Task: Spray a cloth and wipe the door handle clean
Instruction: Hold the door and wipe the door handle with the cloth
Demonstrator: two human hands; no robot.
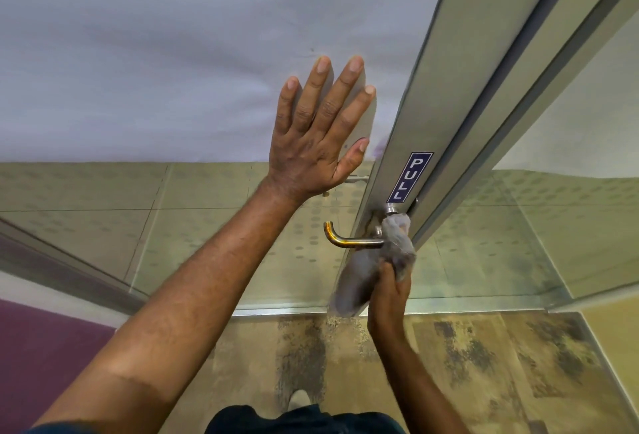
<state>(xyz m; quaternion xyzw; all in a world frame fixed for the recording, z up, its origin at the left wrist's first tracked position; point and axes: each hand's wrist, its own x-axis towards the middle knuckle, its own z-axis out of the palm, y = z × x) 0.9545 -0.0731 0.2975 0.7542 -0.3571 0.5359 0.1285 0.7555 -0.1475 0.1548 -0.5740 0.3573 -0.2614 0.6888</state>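
Note:
A metal lever door handle juts left from the grey metal door frame, just under a blue PULL sticker. My right hand is shut on a grey cloth, and the cloth's top end presses against the handle's round base at the frame. The lever's curved end stays bare. My left hand lies flat with fingers spread on the frosted glass door panel, left of the frame. No spray bottle is in view.
Through the lower clear glass, patterned tiles and a second handle on the far side show. A mottled floor lies below me, with my shoe near the bottom edge. A purple surface fills the lower left.

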